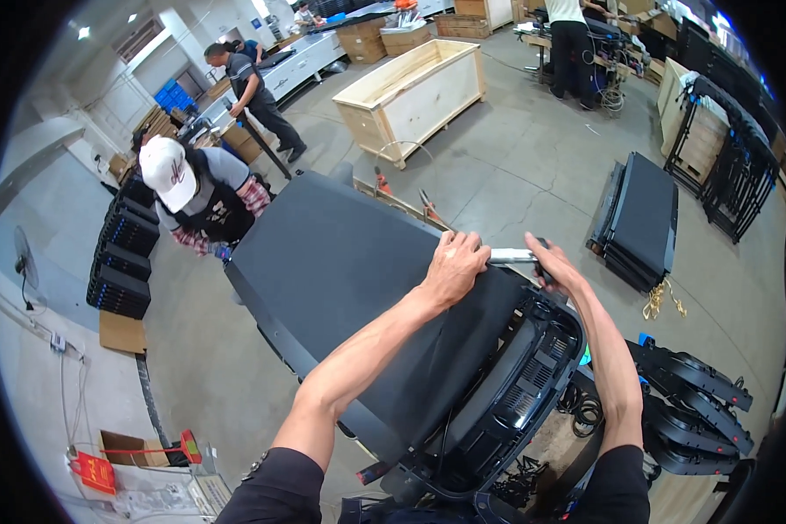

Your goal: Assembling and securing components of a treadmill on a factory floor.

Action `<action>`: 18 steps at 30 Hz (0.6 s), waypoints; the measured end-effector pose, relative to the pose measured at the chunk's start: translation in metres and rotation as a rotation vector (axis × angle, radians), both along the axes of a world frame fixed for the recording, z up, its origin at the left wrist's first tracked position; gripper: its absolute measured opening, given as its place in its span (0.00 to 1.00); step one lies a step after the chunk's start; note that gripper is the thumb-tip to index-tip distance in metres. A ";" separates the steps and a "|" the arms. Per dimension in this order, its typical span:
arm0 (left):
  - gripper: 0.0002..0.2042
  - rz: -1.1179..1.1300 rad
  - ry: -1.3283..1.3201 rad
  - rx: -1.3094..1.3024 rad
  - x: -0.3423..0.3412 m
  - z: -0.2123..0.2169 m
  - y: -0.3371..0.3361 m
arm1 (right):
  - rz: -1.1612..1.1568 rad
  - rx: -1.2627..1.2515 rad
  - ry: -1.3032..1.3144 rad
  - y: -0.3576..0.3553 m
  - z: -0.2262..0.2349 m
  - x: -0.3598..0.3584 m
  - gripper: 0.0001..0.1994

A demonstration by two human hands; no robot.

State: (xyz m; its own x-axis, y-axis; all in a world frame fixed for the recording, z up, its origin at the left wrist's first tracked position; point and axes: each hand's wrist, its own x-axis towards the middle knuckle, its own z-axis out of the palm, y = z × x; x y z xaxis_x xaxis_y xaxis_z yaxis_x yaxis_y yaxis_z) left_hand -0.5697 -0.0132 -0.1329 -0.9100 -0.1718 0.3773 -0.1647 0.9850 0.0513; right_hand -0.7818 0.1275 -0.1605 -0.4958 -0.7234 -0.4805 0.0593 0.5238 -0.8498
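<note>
A treadmill with a black running belt (349,236) lies in front of me, its motor bay (533,375) uncovered at the near right end. At the deck's far right edge, my right hand (557,265) is closed around the black end of a silver, tube-shaped power driver (511,256). My left hand (457,269), fingers curled, is closed at the driver's other end, above the belt's edge. The driver's tip is hidden behind the left fingers. Both forearms reach across the motor end.
A co-worker in a white cap (170,175) stands at the treadmill's far left end. Beyond it are an open wooden crate (419,96) and a standing person (249,96). Folded treadmill decks (642,218) lie at right; black frame parts (690,402) are stacked near my right arm.
</note>
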 end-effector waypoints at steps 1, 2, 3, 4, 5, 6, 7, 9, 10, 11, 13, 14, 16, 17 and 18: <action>0.10 0.054 0.098 -0.040 0.004 -0.003 0.003 | 0.126 -0.003 0.065 -0.018 0.006 0.005 0.42; 0.10 0.057 0.098 -0.024 0.010 -0.004 0.014 | 0.238 0.007 0.128 -0.029 0.008 0.006 0.43; 0.11 0.125 0.157 0.185 0.020 0.003 0.032 | 0.361 0.048 0.142 -0.036 0.011 0.004 0.45; 0.13 0.203 0.212 0.387 0.038 0.012 0.048 | 0.493 0.081 0.151 -0.046 0.017 0.006 0.47; 0.13 0.223 0.215 0.443 0.067 0.018 0.061 | 0.601 0.136 0.194 -0.054 0.022 0.013 0.48; 0.12 0.259 0.181 0.518 0.101 0.022 0.073 | 0.730 0.180 0.229 -0.059 0.029 0.020 0.50; 0.11 0.316 0.187 0.518 0.136 0.021 0.086 | 0.769 0.281 0.253 -0.067 0.030 0.023 0.49; 0.09 0.557 0.145 0.607 0.214 0.003 0.115 | 0.746 0.306 0.358 -0.082 0.017 0.038 0.47; 0.08 0.705 0.151 0.796 0.246 -0.004 0.134 | 0.673 0.244 0.428 -0.077 0.005 0.042 0.46; 0.07 0.821 0.135 0.932 0.282 -0.010 0.150 | 0.681 0.287 0.403 -0.080 0.014 0.043 0.45; 0.07 0.969 0.096 1.270 0.337 -0.016 0.186 | 0.603 0.301 0.319 -0.079 0.033 0.048 0.47; 0.08 0.887 0.105 1.464 0.355 -0.029 0.204 | 0.476 0.142 0.331 -0.063 0.025 0.050 0.47; 0.09 0.790 0.163 1.492 0.350 -0.042 0.232 | 0.401 0.017 0.129 -0.039 -0.004 0.033 0.40; 0.11 0.807 0.267 1.525 0.345 -0.047 0.238 | 0.343 -0.042 0.088 -0.031 -0.023 0.038 0.36; 0.11 0.816 0.278 1.533 0.341 -0.050 0.245 | 0.357 -0.035 0.091 -0.024 -0.036 0.039 0.36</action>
